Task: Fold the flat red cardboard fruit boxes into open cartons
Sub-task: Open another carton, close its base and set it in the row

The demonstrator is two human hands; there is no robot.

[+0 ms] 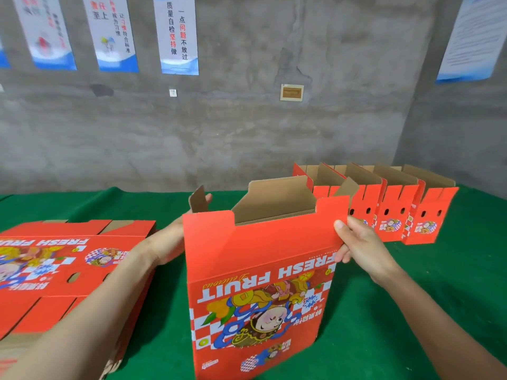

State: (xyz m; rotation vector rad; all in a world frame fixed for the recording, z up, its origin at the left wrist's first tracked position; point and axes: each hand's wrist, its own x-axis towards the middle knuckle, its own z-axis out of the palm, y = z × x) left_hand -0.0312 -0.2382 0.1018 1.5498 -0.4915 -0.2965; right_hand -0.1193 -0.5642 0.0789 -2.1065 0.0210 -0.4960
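A red fruit box [260, 270] stands upright and opened out on the green table, its brown inside showing at the top and its flaps up. My left hand [167, 242] lies along its left side, mostly hidden behind the front panel, with fingertips showing by the left flap. My right hand [356, 242] pinches the upper right edge of the front panel, thumb on the front. A stack of flat red boxes [63, 270] lies to the left under my left forearm.
Several folded open cartons [397, 209] stand in a row at the back right of the green table [411, 311]. A grey concrete wall with posters rises behind the table.
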